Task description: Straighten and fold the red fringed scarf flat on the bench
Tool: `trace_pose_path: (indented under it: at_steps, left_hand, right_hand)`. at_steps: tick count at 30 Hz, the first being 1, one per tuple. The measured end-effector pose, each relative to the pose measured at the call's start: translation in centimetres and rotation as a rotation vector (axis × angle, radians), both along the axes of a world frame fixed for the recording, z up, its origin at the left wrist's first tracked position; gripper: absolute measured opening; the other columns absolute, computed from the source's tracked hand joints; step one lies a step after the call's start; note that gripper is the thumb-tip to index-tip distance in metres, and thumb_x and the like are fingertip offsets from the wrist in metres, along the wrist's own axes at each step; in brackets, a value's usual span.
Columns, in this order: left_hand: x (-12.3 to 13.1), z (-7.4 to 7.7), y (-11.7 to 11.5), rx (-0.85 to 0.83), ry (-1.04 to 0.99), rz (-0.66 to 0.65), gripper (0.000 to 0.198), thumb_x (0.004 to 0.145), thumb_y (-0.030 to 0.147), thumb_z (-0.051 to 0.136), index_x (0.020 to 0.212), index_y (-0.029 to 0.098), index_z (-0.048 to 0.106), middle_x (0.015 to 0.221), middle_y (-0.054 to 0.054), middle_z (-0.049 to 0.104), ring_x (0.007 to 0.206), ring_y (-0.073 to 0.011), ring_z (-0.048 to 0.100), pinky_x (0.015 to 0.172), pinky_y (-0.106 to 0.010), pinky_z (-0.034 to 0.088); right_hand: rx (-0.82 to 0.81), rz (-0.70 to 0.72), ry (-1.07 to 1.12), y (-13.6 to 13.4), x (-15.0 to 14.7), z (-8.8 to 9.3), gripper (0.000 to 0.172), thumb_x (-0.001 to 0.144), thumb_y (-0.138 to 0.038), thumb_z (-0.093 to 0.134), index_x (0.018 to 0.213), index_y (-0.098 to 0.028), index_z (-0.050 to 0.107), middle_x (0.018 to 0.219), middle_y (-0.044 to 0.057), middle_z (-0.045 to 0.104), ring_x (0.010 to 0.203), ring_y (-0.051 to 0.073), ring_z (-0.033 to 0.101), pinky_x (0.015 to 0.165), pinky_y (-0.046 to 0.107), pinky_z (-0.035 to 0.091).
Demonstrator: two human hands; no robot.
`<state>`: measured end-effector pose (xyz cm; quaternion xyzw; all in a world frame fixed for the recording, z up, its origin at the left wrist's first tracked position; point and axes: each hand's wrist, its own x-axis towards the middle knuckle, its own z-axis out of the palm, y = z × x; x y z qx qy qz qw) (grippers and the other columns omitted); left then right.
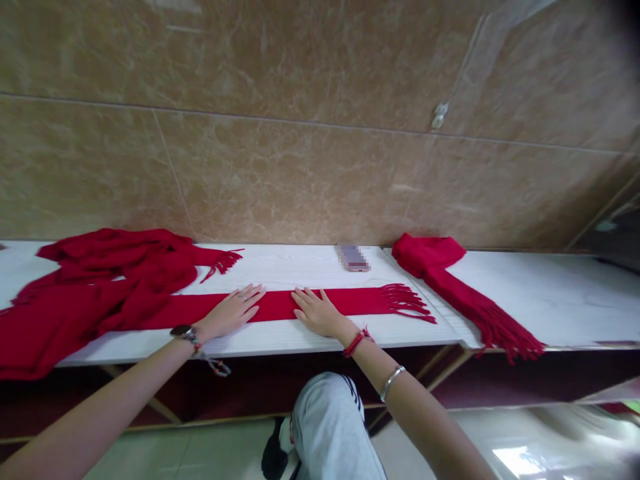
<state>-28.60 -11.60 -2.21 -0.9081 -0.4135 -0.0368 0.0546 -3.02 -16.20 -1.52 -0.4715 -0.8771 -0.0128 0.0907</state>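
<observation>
A long red scarf [277, 305] lies stretched in a narrow flat strip along the white bench top, its fringe spread out at the right end. My left hand [233, 312] rests flat on the strip, fingers extended. A short distance to the right, my right hand [317, 312] also presses flat on it with fingers spread. Toward the left the strip runs into a crumpled heap of red fabric [130, 263], part of which hangs over the front edge. Whether the heap is one piece or more, I cannot tell.
Another red scarf [440, 277] lies bent to the right, its fringe over the front edge. A phone [354, 257] lies near the wall. The white bench top [295, 263] has open compartments below and meets a brown tiled wall [280, 180]. My knee [327, 413] is in front.
</observation>
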Motion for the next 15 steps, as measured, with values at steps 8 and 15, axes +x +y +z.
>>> trace_pose_path:
  at_steps: [8,15]
  left_hand:
    - [-0.2,0.3,0.1,-0.018,0.077,0.058,0.050,0.091,0.034,0.020,0.137,0.019,0.031,0.145,-0.003,0.023,0.133,-0.0196,0.020,0.106,-0.037,0.020]
    - [-0.3,0.4,0.5,-0.096,0.068,0.063,0.050,0.089,0.031,0.021,0.137,0.019,0.032,0.145,-0.004,0.022,0.133,-0.0203,0.019,0.106,-0.040,0.017]
  right_hand:
    - [0.090,-0.281,-0.227,-1.4,16.8,-1.5,0.043,0.092,-0.021,0.026,0.130,-0.010,0.042,0.141,0.015,0.030,0.130,0.030,0.026,0.098,0.052,0.029]
    - [0.225,-0.340,-0.044,-1.8,15.2,0.9,0.045,0.091,-0.032,0.034,0.129,-0.009,0.043,0.136,0.018,0.040,0.128,0.027,0.031,0.101,0.048,0.029]
